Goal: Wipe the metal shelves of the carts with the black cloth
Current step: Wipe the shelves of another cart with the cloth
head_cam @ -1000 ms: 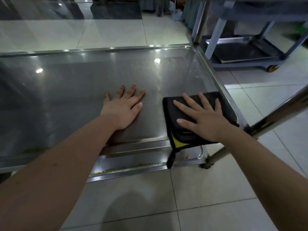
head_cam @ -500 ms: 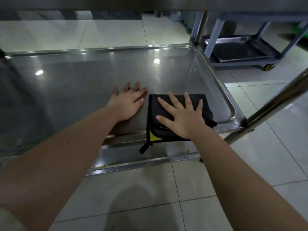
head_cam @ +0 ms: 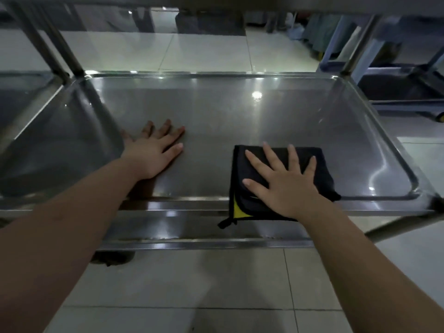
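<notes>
The step in hand is wiping 1 cart shelf point(head_cam: 240, 111). The right hand point(head_cam: 286, 186) lies flat on the folded cloth point(head_cam: 324, 179), fingers point(head_cam: 271, 155) straight and spread, pressing down and gripping nothing. The cloth sits on the near right part of the shelf, and its near edge, with a yellow corner, hangs over the front lip. The left hand point(head_cam: 153, 152) is flat on bare metal to the left, well apart from the cloth, fingers straight, probably bracing.

The next move probably calls for sliding the cloth under steady palm pressure, away from the body or sideways, while the left hand steadies the cart or lifts clear.

The shelf is a shallow tray with a raised lip on all 4 sides. Bare metal lies ahead of the cloth and on both sides. Leftward the resting hand blocks a full pass. The corner post point(head_cam: 64, 61) stands at the far left, and an upper shelf overhangs, so lifting room looks limited. A 2nd cart point(head_cam: 403, 92) stands beyond the right edge.
</notes>
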